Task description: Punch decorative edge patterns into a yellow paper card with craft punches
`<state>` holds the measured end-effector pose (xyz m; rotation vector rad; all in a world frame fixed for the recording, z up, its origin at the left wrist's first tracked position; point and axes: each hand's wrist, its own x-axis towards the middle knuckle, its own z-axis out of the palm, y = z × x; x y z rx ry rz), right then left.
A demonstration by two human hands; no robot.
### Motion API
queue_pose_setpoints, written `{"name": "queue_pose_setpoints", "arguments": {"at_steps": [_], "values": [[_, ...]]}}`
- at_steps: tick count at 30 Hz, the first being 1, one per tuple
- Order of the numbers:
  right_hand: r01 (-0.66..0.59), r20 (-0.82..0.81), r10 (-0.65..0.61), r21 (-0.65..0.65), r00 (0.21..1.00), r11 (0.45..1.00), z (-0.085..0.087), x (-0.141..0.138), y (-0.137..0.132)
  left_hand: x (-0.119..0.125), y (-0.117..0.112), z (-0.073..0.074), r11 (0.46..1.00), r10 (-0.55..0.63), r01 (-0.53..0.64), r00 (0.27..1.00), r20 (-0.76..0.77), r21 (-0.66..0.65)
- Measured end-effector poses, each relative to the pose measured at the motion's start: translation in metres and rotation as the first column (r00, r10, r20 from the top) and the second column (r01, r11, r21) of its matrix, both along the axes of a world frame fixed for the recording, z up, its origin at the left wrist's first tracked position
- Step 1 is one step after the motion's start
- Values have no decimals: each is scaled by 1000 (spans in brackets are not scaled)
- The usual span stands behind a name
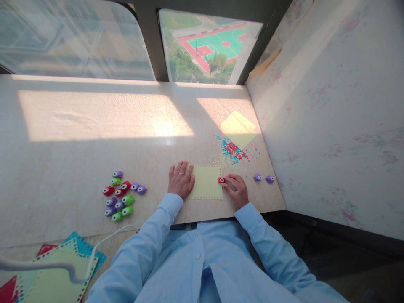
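Note:
A square of pale yellow paper with a punched border lies near the front edge of the table. My left hand rests flat on its left edge, fingers stretched out. My right hand is closed on a small red hole punch set against the paper's right edge. Just beyond the paper lies a heap of red, blue and yellow paper bits.
Several red, green and purple punches are clustered at the left. Two purple punches lie at the right. Another yellow sheet lies further back. Punched coloured sheets and a white cable lie front left. A papered wall stands at the right.

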<state>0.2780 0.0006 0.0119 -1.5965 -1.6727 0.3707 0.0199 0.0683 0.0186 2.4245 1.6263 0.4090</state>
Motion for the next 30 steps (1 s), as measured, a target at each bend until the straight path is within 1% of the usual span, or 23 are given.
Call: {"name": "queue_pose_setpoints", "arguments": {"at_steps": [4, 14, 18, 21, 24, 26, 27, 30], "values": [[1, -4, -1, -26, 1000, 1000, 1, 0, -1, 0, 0, -1, 1000, -3, 3, 1000, -4, 4], [-1, -26, 0, -34, 1000, 999, 3, 0, 0, 0, 0, -1, 1000, -2, 2, 1000, -8, 12], [7, -74, -12, -63, 997, 998, 4, 1, -1, -1, 0, -2, 1000, -3, 3, 1000, -1, 11], [30, -220, -60, -139, 974, 990, 7, 0, 0, -1, 0, -3, 1000, -3, 3, 1000, 1, 17], [100, -373, -205, -282, 905, 954, 15, -1, 7, -1, 0, -4, 1000, -3, 3, 1000, -12, 22], [129, -410, -289, -374, 865, 918, 20, -3, 13, -1, 0, -3, 1000, -3, 3, 1000, -14, 21], [127, -417, -309, -410, 855, 903, 23, -5, 16, -1, 0, -3, 1000, -3, 3, 1000, -10, 20], [87, -422, -317, -479, 850, 873, 29, -9, 24, 0, 0, -2, 1000, -5, 5, 1000, 3, 17]]}}
